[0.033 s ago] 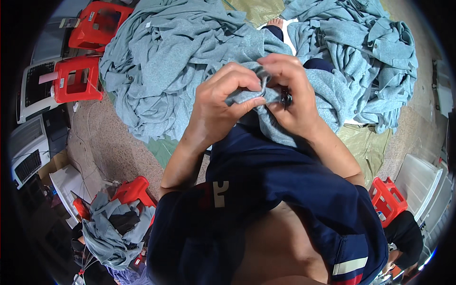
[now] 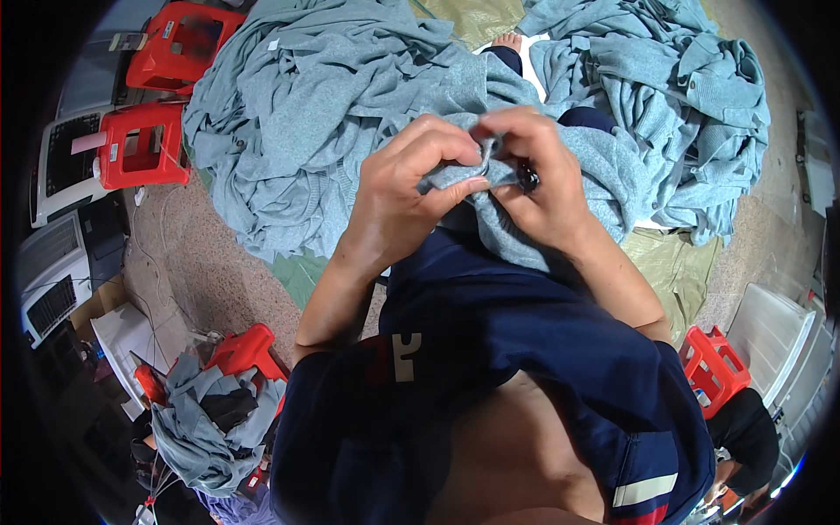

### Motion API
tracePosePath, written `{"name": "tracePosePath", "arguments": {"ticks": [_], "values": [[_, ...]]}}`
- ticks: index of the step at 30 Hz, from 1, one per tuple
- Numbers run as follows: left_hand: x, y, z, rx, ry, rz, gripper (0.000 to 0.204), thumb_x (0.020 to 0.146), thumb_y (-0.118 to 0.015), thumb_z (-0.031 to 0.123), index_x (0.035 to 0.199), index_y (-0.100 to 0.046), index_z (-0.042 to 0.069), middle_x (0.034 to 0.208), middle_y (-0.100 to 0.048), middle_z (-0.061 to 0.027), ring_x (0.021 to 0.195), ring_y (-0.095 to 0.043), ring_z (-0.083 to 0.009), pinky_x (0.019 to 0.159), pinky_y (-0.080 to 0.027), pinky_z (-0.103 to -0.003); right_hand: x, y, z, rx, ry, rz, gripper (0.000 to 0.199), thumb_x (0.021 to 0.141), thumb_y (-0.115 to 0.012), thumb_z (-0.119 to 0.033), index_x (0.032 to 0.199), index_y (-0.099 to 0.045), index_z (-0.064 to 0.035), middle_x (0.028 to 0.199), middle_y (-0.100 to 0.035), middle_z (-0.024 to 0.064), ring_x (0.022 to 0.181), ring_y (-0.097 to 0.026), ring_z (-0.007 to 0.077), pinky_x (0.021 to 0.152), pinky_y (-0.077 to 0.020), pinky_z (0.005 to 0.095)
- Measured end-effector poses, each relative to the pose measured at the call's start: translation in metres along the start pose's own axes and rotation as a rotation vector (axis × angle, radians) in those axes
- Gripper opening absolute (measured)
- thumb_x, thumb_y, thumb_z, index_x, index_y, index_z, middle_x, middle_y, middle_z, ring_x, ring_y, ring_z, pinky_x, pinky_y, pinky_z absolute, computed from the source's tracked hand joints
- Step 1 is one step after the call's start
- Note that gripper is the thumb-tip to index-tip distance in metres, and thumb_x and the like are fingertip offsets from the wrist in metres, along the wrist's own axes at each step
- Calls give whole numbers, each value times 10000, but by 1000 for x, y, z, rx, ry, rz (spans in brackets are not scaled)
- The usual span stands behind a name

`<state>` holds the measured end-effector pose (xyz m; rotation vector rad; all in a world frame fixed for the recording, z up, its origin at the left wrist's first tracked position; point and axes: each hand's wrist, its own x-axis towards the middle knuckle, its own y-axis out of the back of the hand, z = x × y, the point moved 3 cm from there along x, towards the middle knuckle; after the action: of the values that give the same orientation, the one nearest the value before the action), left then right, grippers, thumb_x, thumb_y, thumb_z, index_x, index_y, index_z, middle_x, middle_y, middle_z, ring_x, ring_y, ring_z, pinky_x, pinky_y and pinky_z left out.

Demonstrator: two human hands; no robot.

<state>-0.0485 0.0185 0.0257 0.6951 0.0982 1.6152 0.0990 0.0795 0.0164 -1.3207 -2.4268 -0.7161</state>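
A grey-blue knitted garment (image 2: 612,175) lies over my lap, and a folded edge of it is raised between my two hands. My left hand (image 2: 407,179) is closed, pinching that fold between thumb and fingers. From the other side, my right hand (image 2: 542,171) is closed on the same cloth, its upper fingers slightly blurred. A small shiny black object (image 2: 528,177) sits inside the curl of my right hand; its kind is hidden. More grey-blue garments are heaped in a pile (image 2: 306,114) on the left and another pile (image 2: 647,79) on the right, some showing buttons.
Red plastic stools (image 2: 140,144) stand at the far left, with another red stool (image 2: 717,372) at right. Green sheeting (image 2: 682,262) lies under the piles. At lower left is a further heap of grey garments (image 2: 206,429). A person in black (image 2: 748,437) is at lower right.
The fingers of my right hand have shifted slightly at the fold, and the black object in it has turned a little. My left hand has stayed in place.
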Motion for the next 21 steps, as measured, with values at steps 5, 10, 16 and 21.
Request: {"name": "tracePosePath", "arguments": {"ticks": [5, 10, 16, 21], "values": [[-5, -2, -2, -39, 180, -5, 284, 727, -776, 117, 936, -608, 23, 893, -627, -63, 788, -631, -189, 680, -512, -286, -7, 2, 8, -109, 32, -106, 275, 669, -673, 65, 899, -565, -38, 872, -613, 84, 758, -627, 250, 592, -486, 316], [-4, 0, -9, -14, 110, -101, 302, 730, -773, 156, 940, -605, 19, 862, -608, -58, 761, -619, -195, 648, -506, -303, -11, 2, 10, -121, 65, -78, 251, 661, -685, 63, 852, -562, -43, 858, -616, 81, 756, -631, 240, 581, -484, 306], [-4, -3, -5, 376, -170, -249, 265, 787, -714, 229, 776, -545, 25, 717, -501, -82, 667, -551, -240, 553, -458, -350, -7, 6, 14, -30, 22, -81, 237, 639, -702, 69, 806, -571, -36, 805, -611, 62, 694, -610, 201, 556, -459, 281], [-4, -8, -7, 363, -240, -299, 321, 774, -750, 184, 686, -489, 20, 666, -456, -88, 596, -497, -260, 501, -405, -364, -8, 9, 26, 78, -152, -129, 252, 618, -645, 121, 815, -584, -25, 795, -616, 15, 630, -534, 104, 513, -388, 242]]}}
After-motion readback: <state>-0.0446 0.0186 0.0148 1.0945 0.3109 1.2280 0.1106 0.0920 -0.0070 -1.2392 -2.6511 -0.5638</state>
